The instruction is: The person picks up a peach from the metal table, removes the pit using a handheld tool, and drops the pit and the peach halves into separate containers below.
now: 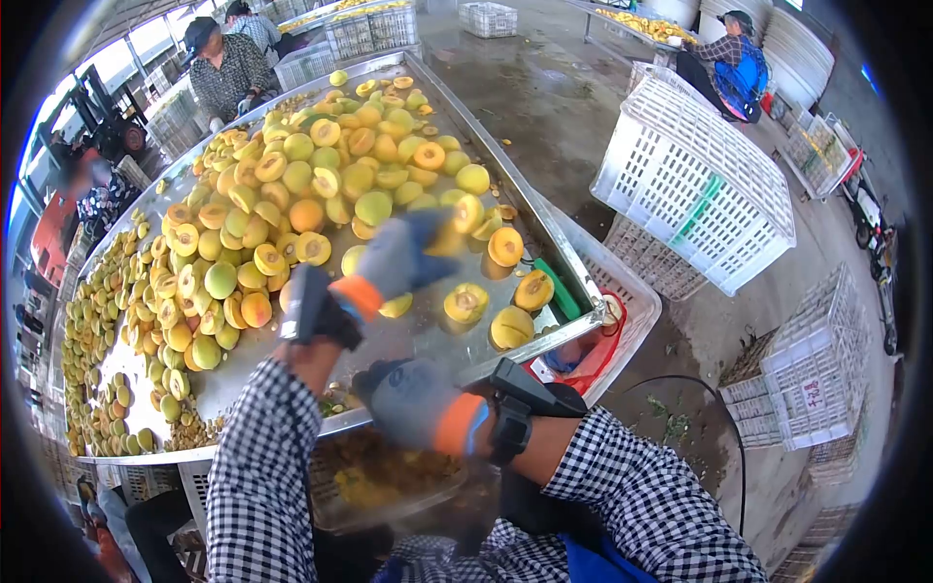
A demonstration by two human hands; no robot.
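A metal-rimmed table carries a large heap of yellow-green fruit, some halved. Over its near part is my left hand, in a grey glove with an orange cuff, its fingers closed round a yellow fruit blurred by motion. My right hand, gloved alike, is at the table's near edge; blur hides its fingers and whatever they hold. Cut fruit lies right of my left hand, beside a green-handled tool near the table's corner. Below my right hand is a crate of fruit pieces.
A white crate with a red bag stands beside the table's right corner. Stacked white crates and more crates are to the right. People sit or stand at the far left, left edge and upper right.
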